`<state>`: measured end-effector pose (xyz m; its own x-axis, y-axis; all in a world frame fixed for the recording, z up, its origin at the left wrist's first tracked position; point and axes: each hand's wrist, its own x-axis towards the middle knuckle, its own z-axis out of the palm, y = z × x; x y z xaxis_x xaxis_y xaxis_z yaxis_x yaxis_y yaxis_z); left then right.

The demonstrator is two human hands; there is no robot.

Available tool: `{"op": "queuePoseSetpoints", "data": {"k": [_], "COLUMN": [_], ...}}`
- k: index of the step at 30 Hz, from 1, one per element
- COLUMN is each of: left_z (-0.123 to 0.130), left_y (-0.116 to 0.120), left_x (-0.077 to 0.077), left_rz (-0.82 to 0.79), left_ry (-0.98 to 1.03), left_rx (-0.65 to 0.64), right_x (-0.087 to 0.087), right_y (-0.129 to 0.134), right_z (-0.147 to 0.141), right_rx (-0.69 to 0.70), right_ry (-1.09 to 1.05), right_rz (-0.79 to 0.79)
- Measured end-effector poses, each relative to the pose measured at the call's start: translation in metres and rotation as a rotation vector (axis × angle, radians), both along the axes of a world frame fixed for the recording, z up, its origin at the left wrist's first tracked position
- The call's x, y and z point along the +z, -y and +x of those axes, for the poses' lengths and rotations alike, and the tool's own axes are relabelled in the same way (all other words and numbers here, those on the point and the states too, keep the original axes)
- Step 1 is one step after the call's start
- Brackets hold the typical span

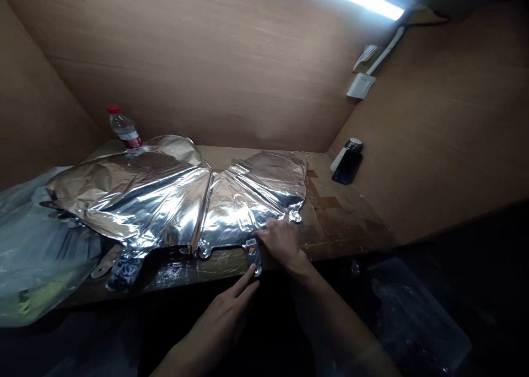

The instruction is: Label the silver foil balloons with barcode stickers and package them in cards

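A flat, shiny silver foil balloon (231,211) lies across the bench, creased in several places. From its near edge hangs a narrow tail (253,251) with a barcode label and a small orange mark. My left hand (225,311) pinches the end of this tail at the bench's front edge, a fingertip on top. Just right of the tail, my right hand (283,243) grips the foil's near edge with bent fingers; some fingertips are hard to make out. A larger sheet of the same foil (136,195) spreads to the left, joined or touching along a fold.
A bottle with a red cap (124,129) stands at the back left. Clear plastic bags (37,256) lie at left. A dark phone (347,166) leans near the right wall. Below right is a translucent bin (421,311). A socket (361,85) is on the wall.
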<state>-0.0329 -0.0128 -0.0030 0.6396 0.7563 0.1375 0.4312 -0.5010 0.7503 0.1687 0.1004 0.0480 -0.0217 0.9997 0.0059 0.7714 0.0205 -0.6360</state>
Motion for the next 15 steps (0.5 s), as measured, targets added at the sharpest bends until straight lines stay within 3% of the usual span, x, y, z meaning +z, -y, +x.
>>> {"op": "queuePoseSetpoints", "data": {"k": [2, 3, 5, 6, 8, 10, 13, 15], "left_z": [-0.009, -0.013, -0.016, -0.013, 0.003, 0.034, 0.092, 0.121], "left_y": [-0.003, -0.006, -0.018, -0.028, -0.060, -0.101, -0.165, -0.198], "left_x": [0.016, 0.027, 0.049, 0.059, 0.075, 0.081, 0.073, 0.062], "left_rz": [-0.058, -0.074, -0.118, -0.163, -0.273, -0.287, -0.003, 0.090], "left_ry": [0.088, 0.139, 0.214, 0.223, 0.189, 0.098, -0.151, -0.267], "left_rx": [-0.026, -0.048, -0.080, -0.092, -0.095, -0.025, 0.217, 0.262], "right_x": [0.010, 0.013, 0.015, 0.015, 0.011, 0.007, 0.006, 0.006], "right_y": [0.021, 0.034, 0.061, 0.073, 0.091, 0.099, 0.102, 0.105], "right_z": [0.018, 0.028, 0.046, 0.055, 0.071, 0.086, 0.104, 0.112], "right_rx": [0.066, 0.177, 0.425, 0.475, 0.383, 0.205, 0.165, 0.213], "right_ry": [-0.077, -0.205, -0.503, -0.619, -0.760, -0.822, -0.780, -0.688], "right_rz": [0.042, -0.005, -0.214, -0.313, -0.398, -0.363, -0.336, -0.330]}}
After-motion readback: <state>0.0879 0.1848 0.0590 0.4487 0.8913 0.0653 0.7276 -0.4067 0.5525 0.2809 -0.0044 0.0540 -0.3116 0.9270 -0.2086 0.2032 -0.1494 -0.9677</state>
